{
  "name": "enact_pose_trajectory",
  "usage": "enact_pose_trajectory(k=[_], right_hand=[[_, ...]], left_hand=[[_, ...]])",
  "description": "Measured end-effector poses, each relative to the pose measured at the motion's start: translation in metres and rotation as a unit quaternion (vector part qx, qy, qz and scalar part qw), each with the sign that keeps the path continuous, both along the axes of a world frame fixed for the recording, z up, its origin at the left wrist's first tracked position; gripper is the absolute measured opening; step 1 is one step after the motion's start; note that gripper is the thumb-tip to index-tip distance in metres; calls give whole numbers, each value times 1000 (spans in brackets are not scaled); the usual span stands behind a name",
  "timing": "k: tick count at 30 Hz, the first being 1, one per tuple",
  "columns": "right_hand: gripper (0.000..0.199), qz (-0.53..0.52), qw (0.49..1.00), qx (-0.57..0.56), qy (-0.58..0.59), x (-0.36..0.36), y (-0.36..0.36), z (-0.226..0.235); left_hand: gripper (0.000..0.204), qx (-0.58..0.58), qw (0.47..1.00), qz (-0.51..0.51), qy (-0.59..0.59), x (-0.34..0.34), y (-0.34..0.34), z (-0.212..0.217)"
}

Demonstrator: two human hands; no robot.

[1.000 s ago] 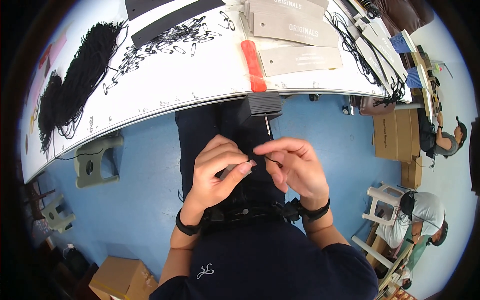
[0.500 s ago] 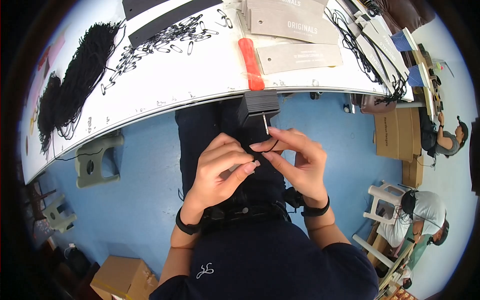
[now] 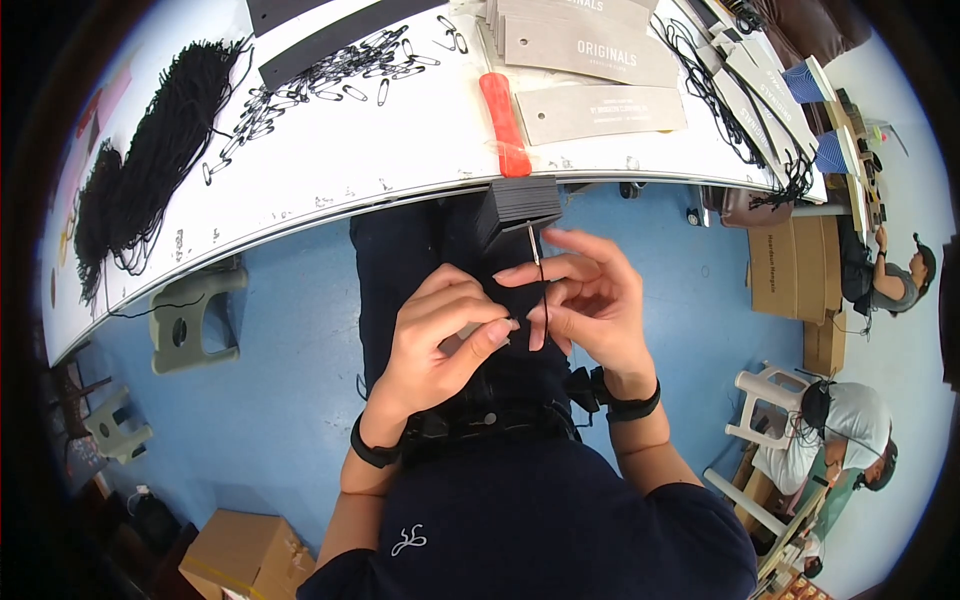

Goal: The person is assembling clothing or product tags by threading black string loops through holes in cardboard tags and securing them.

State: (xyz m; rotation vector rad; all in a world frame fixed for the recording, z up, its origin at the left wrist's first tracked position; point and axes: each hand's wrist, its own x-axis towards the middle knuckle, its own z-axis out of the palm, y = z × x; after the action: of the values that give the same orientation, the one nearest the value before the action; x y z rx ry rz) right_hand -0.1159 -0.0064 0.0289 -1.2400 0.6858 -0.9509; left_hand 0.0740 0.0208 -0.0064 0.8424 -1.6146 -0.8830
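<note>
A red-handled tool (image 3: 503, 125) lies at the table's front edge, its handle under clear tape. A stack of black cards (image 3: 522, 204) sits just in front of the handle, jutting past the edge. From the stack a thin metal needle (image 3: 534, 243) points toward me. A black cord (image 3: 546, 300) runs down from its tip. My right hand (image 3: 595, 310) pinches the cord between thumb and fingers, index finger stretched beside the needle. Left of it, my left hand (image 3: 445, 335) is closed in a pinch; whatever lies between those fingertips is too small to make out.
On the white table (image 3: 330, 150) lie a bundle of black cords (image 3: 175, 135), many black safety pins (image 3: 345, 75) and grey tags (image 3: 600, 110). Corded tags (image 3: 750, 110) lie at the right. A stool (image 3: 195, 320) stands below left. Other people sit at the far right.
My right hand has opened its fingers somewhat and shifted, its index finger rising beside the needle. The cord, looped before, now hangs straighter from the needle tip. My left hand has barely moved.
</note>
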Motion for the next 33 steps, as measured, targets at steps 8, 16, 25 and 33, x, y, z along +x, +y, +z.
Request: enact_pose_trajectory(k=[8,16,25,33], right_hand=[[42,-57,978,-174,100,3,10,-12],[33,-181,944,-210,181,6,15,7],[27,-267,877,-242,318,-26,18,15],[31,-107,869,-184,446,-17,26,31]], left_hand=[[12,4,1000,9,-12,-1,-2,-3],[35,109,994,-17,15,-8,11,-15],[56,34,992,52,-106,-17,8,-13],[46,44,984,52,-167,-28,11,2]])
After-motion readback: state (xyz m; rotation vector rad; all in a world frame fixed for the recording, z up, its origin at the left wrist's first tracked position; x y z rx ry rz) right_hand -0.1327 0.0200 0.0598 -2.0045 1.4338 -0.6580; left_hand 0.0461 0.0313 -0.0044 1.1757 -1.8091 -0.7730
